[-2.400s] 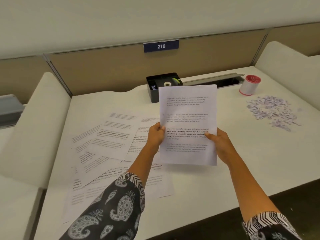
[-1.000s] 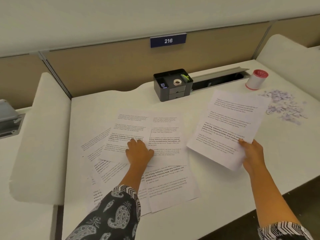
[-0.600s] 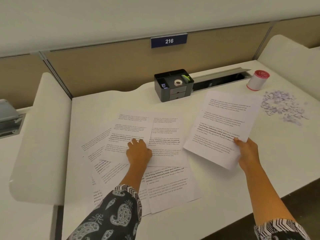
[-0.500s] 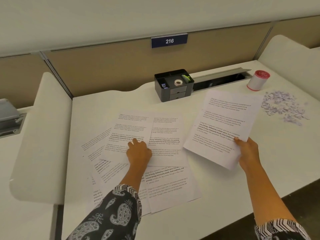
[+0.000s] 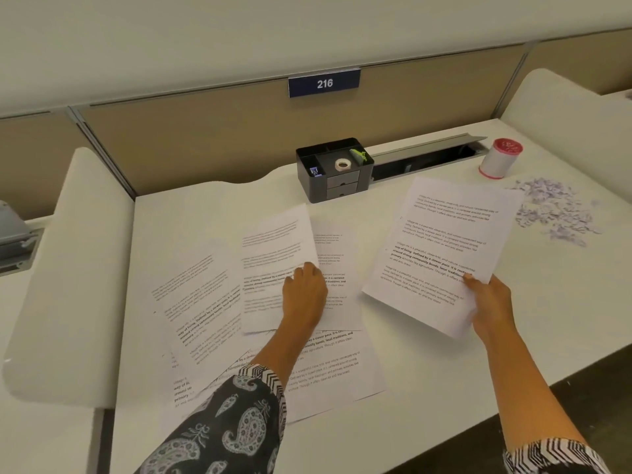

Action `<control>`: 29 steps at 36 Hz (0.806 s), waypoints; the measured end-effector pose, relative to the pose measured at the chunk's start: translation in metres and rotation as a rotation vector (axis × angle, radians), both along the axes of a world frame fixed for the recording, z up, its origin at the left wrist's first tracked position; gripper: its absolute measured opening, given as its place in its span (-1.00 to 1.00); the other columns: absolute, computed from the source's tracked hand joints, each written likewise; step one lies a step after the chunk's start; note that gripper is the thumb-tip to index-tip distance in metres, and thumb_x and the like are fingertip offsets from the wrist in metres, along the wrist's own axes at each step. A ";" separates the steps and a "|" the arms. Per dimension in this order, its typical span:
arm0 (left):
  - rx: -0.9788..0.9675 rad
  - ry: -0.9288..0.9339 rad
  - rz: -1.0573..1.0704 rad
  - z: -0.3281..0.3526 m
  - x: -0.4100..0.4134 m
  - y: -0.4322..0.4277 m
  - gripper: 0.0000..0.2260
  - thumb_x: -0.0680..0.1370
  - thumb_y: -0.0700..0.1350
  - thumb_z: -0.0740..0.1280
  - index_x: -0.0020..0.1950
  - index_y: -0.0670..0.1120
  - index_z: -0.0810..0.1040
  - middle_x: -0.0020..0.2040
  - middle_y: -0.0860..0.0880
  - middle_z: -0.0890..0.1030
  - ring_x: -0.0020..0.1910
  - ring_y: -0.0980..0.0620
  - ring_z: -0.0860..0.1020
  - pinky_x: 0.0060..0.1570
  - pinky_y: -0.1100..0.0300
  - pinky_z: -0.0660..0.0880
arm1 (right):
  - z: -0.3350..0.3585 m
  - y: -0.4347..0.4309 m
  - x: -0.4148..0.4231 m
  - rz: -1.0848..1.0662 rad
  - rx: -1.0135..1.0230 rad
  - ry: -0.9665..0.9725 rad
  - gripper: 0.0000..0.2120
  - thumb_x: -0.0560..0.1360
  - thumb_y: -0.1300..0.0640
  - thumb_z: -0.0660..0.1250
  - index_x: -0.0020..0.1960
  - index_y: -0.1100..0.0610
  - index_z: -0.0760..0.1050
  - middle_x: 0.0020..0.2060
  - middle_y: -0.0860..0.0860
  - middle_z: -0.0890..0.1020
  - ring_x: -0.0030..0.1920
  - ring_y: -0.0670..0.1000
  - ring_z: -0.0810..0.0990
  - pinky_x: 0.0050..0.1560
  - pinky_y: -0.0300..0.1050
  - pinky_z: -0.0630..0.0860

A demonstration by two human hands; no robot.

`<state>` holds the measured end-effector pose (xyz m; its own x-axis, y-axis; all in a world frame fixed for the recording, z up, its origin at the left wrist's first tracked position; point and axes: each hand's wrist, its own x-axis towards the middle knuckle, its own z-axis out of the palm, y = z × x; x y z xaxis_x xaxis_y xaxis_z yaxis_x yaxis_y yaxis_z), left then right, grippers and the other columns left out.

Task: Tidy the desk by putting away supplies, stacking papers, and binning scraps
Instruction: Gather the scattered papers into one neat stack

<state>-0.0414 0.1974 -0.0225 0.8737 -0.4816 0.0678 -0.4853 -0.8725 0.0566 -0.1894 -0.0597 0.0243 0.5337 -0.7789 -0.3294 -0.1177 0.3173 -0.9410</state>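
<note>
Several printed sheets lie fanned across the left half of the white desk. My left hand pinches the right edge of one loose sheet, whose upper part is raised off the pile. Off to the right, my right hand grips a thin stack of printed papers by its lower right corner, just above the desk. A pile of torn paper scraps lies at the far right.
A black desk organiser holding a tape roll and a green item stands at the back centre. Beside it runs an open cable slot. A white, red-topped spool stands behind the scraps. Padded dividers flank both sides of the desk.
After holding the stack with both hands, my left hand went down to the loose sheets. It has since taken one sheet's edge and lifted it. The right hand's stack has barely moved.
</note>
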 end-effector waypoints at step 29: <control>-0.040 0.274 -0.028 -0.009 -0.029 -0.078 -0.72 0.64 0.02 0.17 0.07 -0.17 0.52 0.11 -0.10 0.50 -0.10 -0.09 0.58 -0.25 0.13 0.40 | -0.007 -0.030 -0.006 -0.013 -0.006 -0.002 -0.67 0.53 0.33 0.27 0.27 0.15 0.51 0.03 -0.02 0.65 0.05 0.07 0.62 0.13 0.04 0.50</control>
<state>-0.0700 0.1189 -0.0317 0.8483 -0.5077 -0.1503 -0.4711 -0.8534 0.2231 -0.1958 -0.0897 0.0176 0.5239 -0.7878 -0.3238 -0.1122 0.3130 -0.9431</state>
